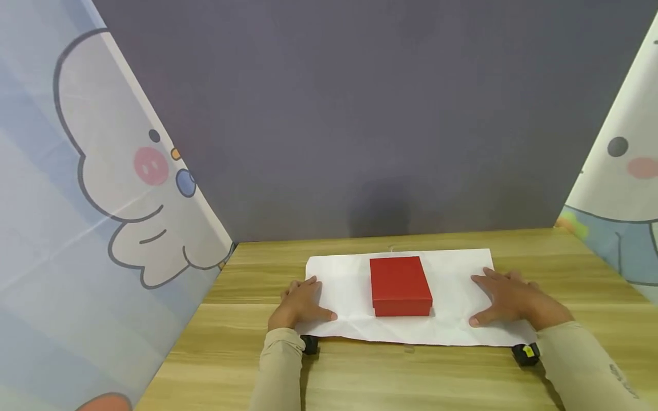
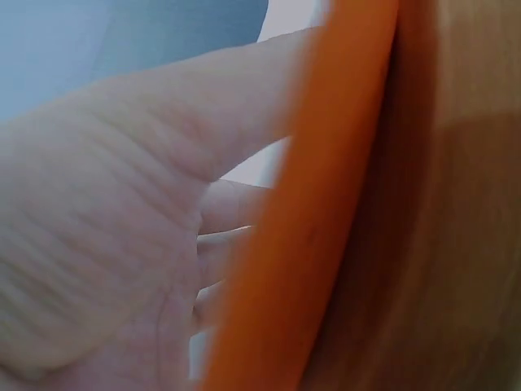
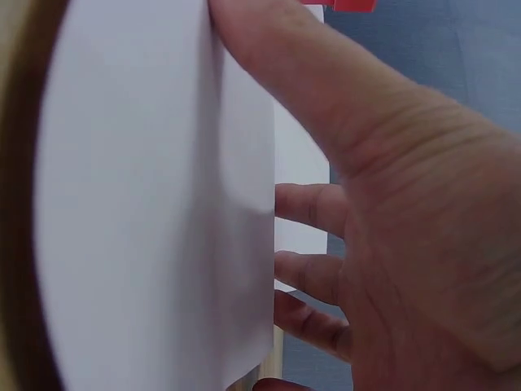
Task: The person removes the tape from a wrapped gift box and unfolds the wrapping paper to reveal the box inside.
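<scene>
A sheet of white paper lies lengthwise on the wooden table, with slight creases along its near side. On it, right of the sheet's middle, sits a closed red box. My left hand rests at the paper's left end, thumb on the sheet and fingers reaching toward the far edge. At the right end my right hand lies with thumb and fingers spread over the paper. In the right wrist view, the paper rises close to the camera beside the thumb. Neither hand touches the box.
A grey panel stands behind the wooden table. Cartoon-printed sheets flank both sides. A black wrist device sits under the right wrist. A blurred orange strip crosses the left wrist view.
</scene>
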Available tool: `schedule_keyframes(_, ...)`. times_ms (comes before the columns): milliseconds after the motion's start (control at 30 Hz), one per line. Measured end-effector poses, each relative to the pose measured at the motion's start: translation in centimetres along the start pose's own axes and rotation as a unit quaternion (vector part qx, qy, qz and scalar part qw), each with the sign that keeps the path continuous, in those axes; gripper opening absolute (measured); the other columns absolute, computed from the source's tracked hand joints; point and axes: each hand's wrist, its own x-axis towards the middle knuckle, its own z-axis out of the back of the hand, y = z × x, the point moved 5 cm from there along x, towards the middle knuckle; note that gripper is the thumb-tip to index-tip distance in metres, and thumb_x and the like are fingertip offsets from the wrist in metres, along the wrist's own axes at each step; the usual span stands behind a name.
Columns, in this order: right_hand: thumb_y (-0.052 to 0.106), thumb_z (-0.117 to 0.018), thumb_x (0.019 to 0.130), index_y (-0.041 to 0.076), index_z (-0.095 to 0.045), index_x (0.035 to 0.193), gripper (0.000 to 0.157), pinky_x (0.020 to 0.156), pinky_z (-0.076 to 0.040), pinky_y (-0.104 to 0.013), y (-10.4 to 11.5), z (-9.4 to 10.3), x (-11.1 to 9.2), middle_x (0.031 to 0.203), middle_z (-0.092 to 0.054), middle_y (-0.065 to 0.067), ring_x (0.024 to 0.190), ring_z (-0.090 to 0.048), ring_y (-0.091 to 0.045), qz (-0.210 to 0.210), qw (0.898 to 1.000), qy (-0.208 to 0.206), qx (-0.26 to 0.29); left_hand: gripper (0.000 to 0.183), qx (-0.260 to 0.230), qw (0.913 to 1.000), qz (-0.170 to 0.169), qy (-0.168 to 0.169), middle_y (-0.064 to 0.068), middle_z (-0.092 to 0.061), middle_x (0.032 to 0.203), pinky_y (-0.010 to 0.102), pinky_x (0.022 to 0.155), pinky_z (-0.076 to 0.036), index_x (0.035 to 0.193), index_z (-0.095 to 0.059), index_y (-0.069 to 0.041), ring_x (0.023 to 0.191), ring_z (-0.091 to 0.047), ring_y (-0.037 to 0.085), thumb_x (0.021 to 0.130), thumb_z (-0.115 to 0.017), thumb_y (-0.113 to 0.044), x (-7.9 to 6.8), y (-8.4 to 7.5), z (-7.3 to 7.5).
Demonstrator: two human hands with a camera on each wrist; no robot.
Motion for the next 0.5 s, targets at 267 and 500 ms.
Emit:
schedule_keyframes(267, 0.074, -0.076, 0.067, 0.001, -0.047, 0.146, 0.111, 0.083, -0.031, -0.082, -0.1, -0.43, 0.22, 0.149, -0.032, -0.037, 0.119, -0.036, -0.06, 0.016, 1.0, -0.017, 0.007, 0.093, 0.016, 0.9999, 0.001, -0.002, 0.006, -0.038, 0.157, 0.063, 0.106, -0.023, 0.148, -0.05, -0.008, 0.135, -0.034, 0.033, 0.072, -0.083, -0.05, -0.11, 0.41, 0.44)
schedule_keyframes(500, 0.072, -0.076, 0.067, 0.001, -0.048, 0.146, 0.11, 0.081, -0.035, -0.08, -0.96, -0.47, 0.37, 0.148, -0.033, -0.036, 0.115, -0.038, -0.057, 0.018, 1.0, -0.019, 0.0, 0.09, 0.003, 1.0, -0.002, 0.001, 0.01, -0.041, 0.155, 0.066, 0.105, -0.025, 0.145, -0.053, -0.005, 0.136, -0.033, 0.038, 0.072, -0.084, -0.049, -0.49, -0.19, 0.02)
